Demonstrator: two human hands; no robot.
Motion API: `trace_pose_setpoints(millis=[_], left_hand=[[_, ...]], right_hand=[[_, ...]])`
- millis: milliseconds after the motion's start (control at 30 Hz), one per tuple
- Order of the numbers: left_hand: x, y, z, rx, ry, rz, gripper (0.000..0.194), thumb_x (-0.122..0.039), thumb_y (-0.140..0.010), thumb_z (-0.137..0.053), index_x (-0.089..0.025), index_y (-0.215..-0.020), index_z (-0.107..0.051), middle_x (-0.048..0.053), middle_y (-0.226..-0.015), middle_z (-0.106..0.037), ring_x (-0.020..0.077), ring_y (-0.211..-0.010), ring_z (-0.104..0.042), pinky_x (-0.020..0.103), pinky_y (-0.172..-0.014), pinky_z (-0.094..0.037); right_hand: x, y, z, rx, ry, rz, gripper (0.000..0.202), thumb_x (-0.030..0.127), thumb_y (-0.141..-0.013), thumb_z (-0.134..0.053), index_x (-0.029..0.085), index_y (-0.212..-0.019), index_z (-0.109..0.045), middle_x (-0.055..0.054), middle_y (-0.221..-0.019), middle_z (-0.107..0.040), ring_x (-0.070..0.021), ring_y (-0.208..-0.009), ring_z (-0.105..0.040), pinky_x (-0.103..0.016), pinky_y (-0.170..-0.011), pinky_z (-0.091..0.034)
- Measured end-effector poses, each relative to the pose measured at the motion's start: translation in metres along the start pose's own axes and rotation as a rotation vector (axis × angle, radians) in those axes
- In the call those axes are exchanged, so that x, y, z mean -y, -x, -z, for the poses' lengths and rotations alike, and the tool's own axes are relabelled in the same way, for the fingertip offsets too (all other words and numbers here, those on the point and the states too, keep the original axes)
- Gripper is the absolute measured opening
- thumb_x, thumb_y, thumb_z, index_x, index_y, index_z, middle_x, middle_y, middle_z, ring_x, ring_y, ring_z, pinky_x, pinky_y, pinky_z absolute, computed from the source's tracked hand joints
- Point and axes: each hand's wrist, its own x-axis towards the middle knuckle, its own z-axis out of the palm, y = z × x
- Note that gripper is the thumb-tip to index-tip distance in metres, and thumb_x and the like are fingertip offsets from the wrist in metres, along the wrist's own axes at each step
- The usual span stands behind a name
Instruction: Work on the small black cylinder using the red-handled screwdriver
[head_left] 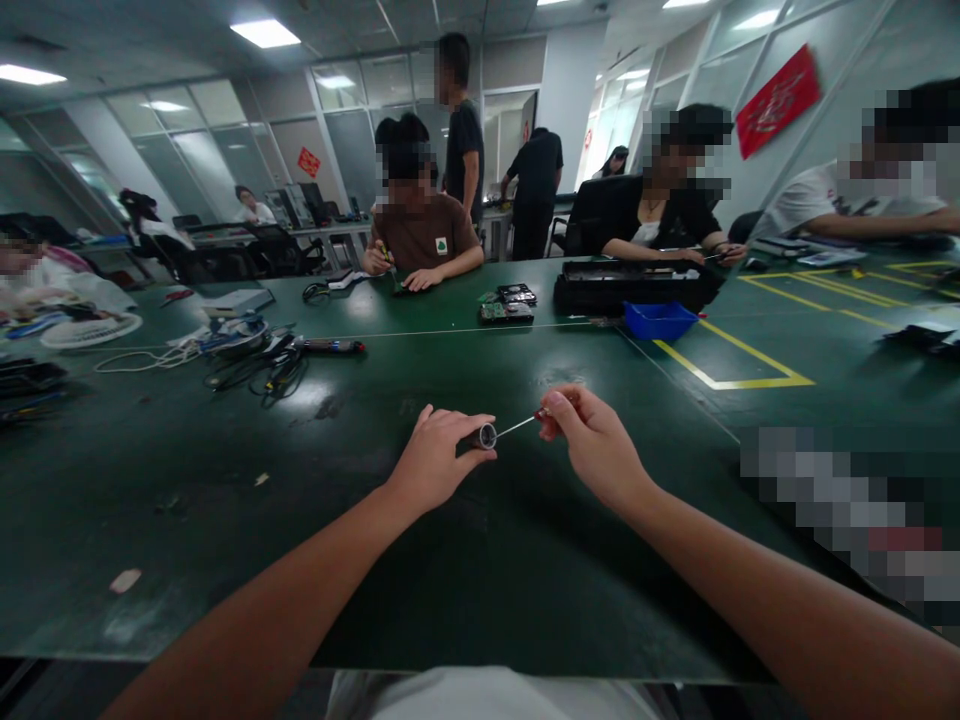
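My left hand [441, 450] is wrapped round a small dark cylinder [487, 436], whose round end with a pale rim faces right. What kind of part it is, I cannot make out. In my right hand [589, 435] is a thin screwdriver [521, 424], its red handle pinched between thumb and fingers. The metal shaft points left, and its tip is at the cylinder's open end; whether it touches inside is too small to tell. Both hands are just above the green tabletop [480, 570].
Tangled cables [262, 355] lie at the left. Circuit boards [508, 305], a long black casing [637, 285] and a blue tray [660, 320] are farther back. Yellow tape [757, 383] marks the right side. Across the table a person in brown [424, 235] works with a tool.
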Motion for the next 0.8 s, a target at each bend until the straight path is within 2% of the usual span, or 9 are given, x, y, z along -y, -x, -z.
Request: trace_pose_setpoints(millis=[100, 400, 600, 800], left_hand=[[0.001, 0.000, 0.001, -0.001, -0.006, 0.001, 0.039, -0.035, -0.089, -0.070, -0.032, -0.127, -0.062, 0.001, -0.116, -0.068, 0.0236, -0.114, -0.057, 0.055, -0.115, -0.025], [0.005, -0.002, -0.001, -0.038, 0.000, -0.012, 0.039, -0.034, -0.086, -0.072, -0.029, -0.125, -0.064, 0.002, -0.117, -0.069, 0.0235, -0.111, -0.059, 0.047, -0.105, -0.037], [0.007, -0.003, -0.002, -0.046, 0.022, -0.001, 0.039, -0.034, -0.086, -0.072, -0.029, -0.124, -0.064, 0.001, -0.114, -0.070, 0.0232, -0.107, -0.060, 0.047, -0.102, -0.039], [0.007, -0.001, -0.003, -0.045, 0.035, 0.013, 0.041, -0.038, -0.087, -0.071, -0.031, -0.126, -0.063, 0.001, -0.114, -0.069, 0.0237, -0.107, -0.059, 0.047, -0.106, -0.037]], right_hand=[[0.004, 0.003, -0.001, 0.032, 0.057, 0.041, 0.025, 0.043, -0.098, -0.049, 0.020, -0.094, -0.060, -0.001, -0.074, -0.063, -0.0171, -0.070, -0.061, -0.034, -0.069, -0.049], [0.007, 0.009, -0.005, 0.016, 0.112, 0.078, 0.024, 0.041, -0.099, -0.047, 0.021, -0.096, -0.058, -0.002, -0.076, -0.064, -0.0172, -0.071, -0.063, -0.033, -0.069, -0.049], [0.010, 0.011, -0.004, 0.023, 0.172, 0.100, 0.023, 0.041, -0.099, -0.047, 0.021, -0.097, -0.059, -0.002, -0.078, -0.066, -0.0171, -0.072, -0.064, -0.032, -0.067, -0.049], [0.009, 0.012, -0.004, 0.009, 0.113, 0.109, 0.024, 0.042, -0.100, -0.047, 0.021, -0.099, -0.059, -0.002, -0.079, -0.064, -0.0170, -0.074, -0.063, -0.033, -0.070, -0.049]])
